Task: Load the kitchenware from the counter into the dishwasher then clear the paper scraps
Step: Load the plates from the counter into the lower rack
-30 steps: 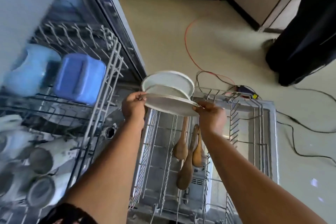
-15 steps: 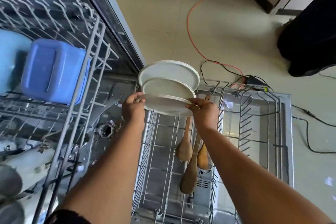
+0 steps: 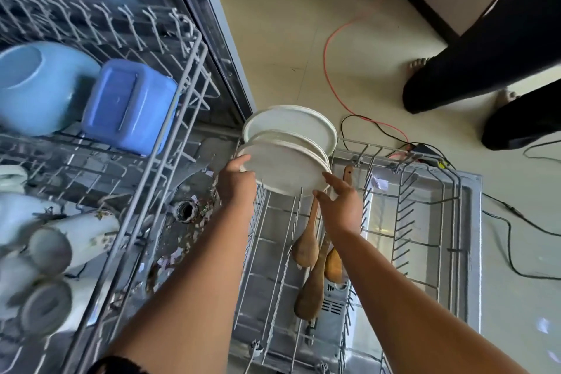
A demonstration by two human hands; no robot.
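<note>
The left hand grips the left rim of the nearest plate, thumb on its face and fingers curled behind. The right hand is spread, its straight fingertips just touching the plate's right edge and closed round nothing. Holding the plate at both sides looks like a way to steady it on edge while its lower rim finds a slot between the tines.

The plate stands tilted at the far end of the lower rack, directly ahead of both hands. Two more plates lean just beyond it in the same row, so stacking them on edge appears meant to leave each face open to the wash.

Below the right wrist, three wooden spoons lie lengthwise on the rack wires. To the left of the left forearm, the pulled-out upper rack carries a blue container, a pale blue bowl and white mugs lying on their sides.

My reading is that this plate is nearly seated and the right hand is about to let go. If the left hand lets go before the rim is caught, the plate could tip onto its neighbours. The bench is out of view, so I cannot tell what is left to load or where the paper scraps are.
</note>
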